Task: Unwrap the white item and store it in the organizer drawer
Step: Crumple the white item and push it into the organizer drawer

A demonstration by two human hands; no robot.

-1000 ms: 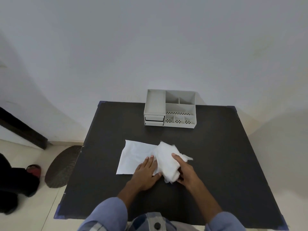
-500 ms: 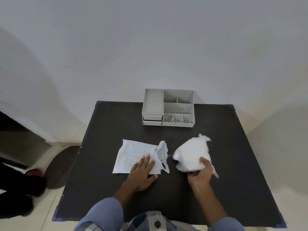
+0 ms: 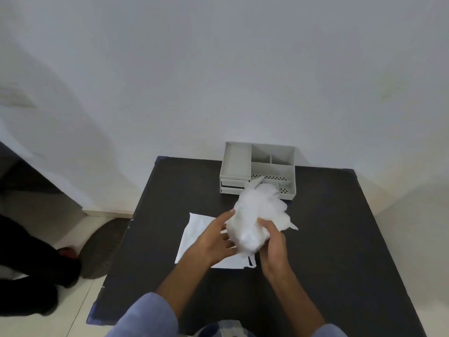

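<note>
A crumpled white bundle (image 3: 257, 215) is lifted above the black table (image 3: 340, 239), between both hands. My right hand (image 3: 273, 249) grips its lower right side. My left hand (image 3: 213, 237) cups its left side with the fingers spread against it. What the wrapping holds is hidden. Under the hands a flat white sheet (image 3: 196, 229) lies on the table. The grey organizer (image 3: 257, 169) stands at the table's far edge, with two shut drawers at its lower left and open compartments on top; the bundle covers part of its front.
A white wall rises behind the table. On the floor to the left lie a dark oval mat (image 3: 102, 249) and a person's dark leg with a red shoe (image 3: 65, 252). The table's left edge runs close to the mat.
My right hand has carried the bundle from the right back to the middle and raised it. My left hand has left the flat sheet and come up against the bundle.
</note>
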